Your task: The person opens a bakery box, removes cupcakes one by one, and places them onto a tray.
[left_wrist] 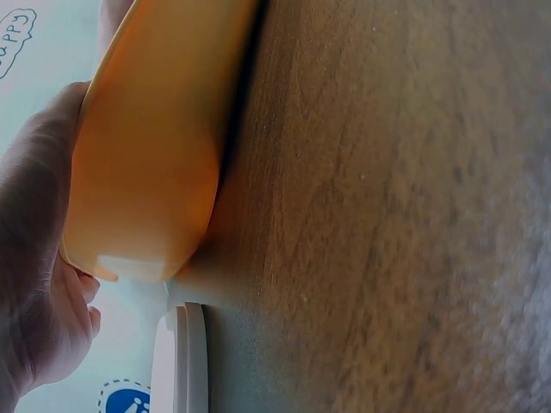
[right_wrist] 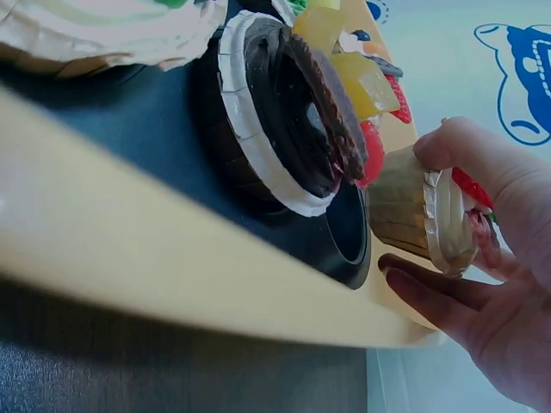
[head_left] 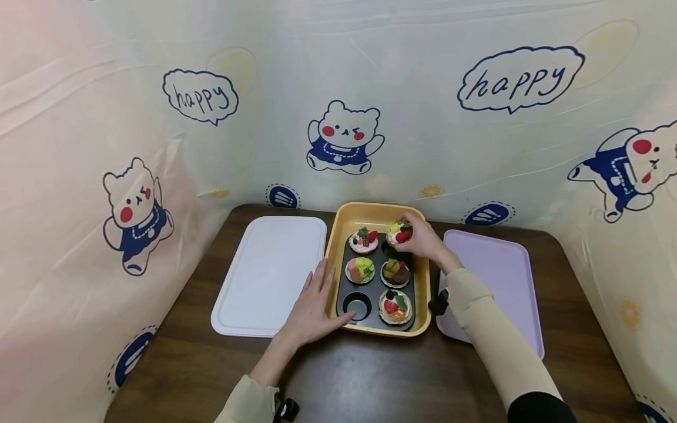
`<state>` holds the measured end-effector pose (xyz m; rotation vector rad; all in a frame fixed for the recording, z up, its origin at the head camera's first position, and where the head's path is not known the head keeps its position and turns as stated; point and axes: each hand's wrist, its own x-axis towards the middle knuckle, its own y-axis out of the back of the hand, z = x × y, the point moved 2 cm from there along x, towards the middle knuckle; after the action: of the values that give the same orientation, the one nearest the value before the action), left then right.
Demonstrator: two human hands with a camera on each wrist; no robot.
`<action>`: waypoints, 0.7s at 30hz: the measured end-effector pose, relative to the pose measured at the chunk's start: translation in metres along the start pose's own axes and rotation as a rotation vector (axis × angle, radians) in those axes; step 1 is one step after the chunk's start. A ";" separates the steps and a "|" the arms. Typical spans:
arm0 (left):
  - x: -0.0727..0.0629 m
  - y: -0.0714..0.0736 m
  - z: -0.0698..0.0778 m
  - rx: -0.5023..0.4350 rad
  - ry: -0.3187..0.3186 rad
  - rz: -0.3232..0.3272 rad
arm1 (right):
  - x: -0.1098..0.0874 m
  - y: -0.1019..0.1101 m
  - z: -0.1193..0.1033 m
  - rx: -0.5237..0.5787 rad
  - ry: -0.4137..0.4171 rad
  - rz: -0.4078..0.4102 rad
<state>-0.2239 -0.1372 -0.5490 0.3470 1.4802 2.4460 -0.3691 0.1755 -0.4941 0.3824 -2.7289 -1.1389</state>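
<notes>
Centrally, a deep yellow tray [head_left: 422,288] stood on the brown wooden table [head_left: 370,376] and contained a dark muffin pan [head_left: 374,291] with six cups in two columns of three. Four cups were filled: far left, a pink-creamed cupcake [head_left: 364,241] with red fruit; middle left, a cupcake topped in yellow, green and pink [head_left: 360,270]; middle right, a chocolate cupcake [head_left: 395,273]; near right, a cream cupcake [head_left: 395,306] with red pieces and a green leaf. The near-left cup [head_left: 357,306] showed its bare floor; the far-right cup [head_left: 388,249] was unfilled, partly covered from above. Held cupcake [head_left: 398,233]: pinched by the right hand [head_left: 423,238] between thumb and fingers, over the far-right cup, tilted in the right wrist view; contact with the pan could not be told. Appearance: pleated gold-beige wrapper, white cream, red, yellow and dark toppings, a bit of green. The left hand [head_left: 312,308] was spread wide, its fingers straight along the yellow tray's left rim, thumb reaching across the near-left corner. A white tray [head_left: 270,276] lay to the left, a lilac tray [head_left: 497,282] to the right, partly behind a beige sleeve [head_left: 505,335]. Count: five cupcakes, six cups, one pan, three trays, two hands
</notes>
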 end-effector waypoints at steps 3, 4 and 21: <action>0.000 0.000 0.000 -0.001 0.001 0.000 | -0.003 0.003 -0.002 -0.007 -0.026 0.007; 0.000 0.001 0.000 -0.001 0.002 -0.001 | -0.004 0.004 -0.002 -0.011 -0.033 0.008; 0.000 0.001 0.001 0.003 0.018 -0.018 | -0.011 0.010 -0.002 0.068 -0.002 0.026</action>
<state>-0.2235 -0.1368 -0.5472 0.3122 1.4880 2.4392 -0.3600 0.1843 -0.4858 0.3533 -2.7713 -1.0431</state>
